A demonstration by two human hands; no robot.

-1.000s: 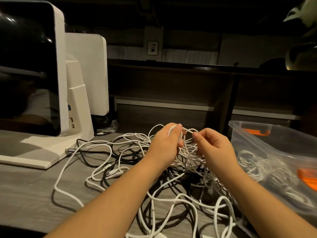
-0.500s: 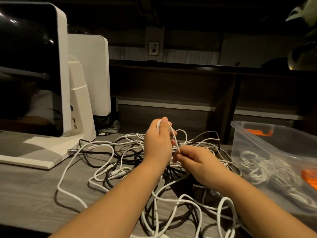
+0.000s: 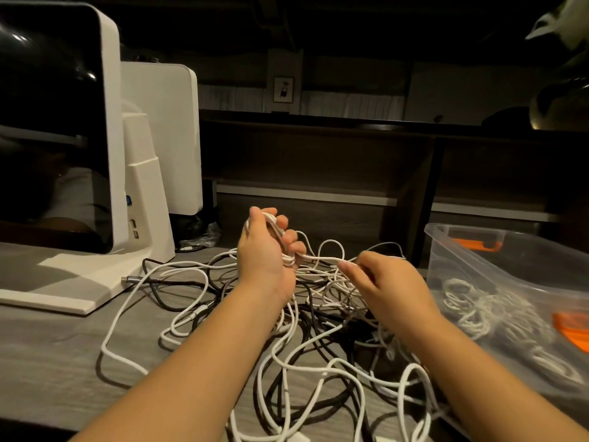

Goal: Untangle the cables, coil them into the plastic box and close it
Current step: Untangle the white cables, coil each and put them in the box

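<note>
On the grey desk [image 3: 47, 355], beside a white monitor [image 3: 63, 129], lay tangled white and black cables [image 3: 306, 355]. At right stood the clear plastic box [image 3: 497, 282], lidless, with coiled cables inside. Left hand [image 3: 264, 253] curled around several loops of white cable [image 3: 322, 258]; right hand [image 3: 389, 288] pinched the same strand just beside it.

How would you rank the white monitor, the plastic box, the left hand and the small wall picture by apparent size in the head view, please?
1. White monitor, largest, though nearness may flatter it.
2. Plastic box, cut off by the frame edge.
3. Left hand, holding loops of white cable.
4. Wall picture, smallest, and far away.
</note>
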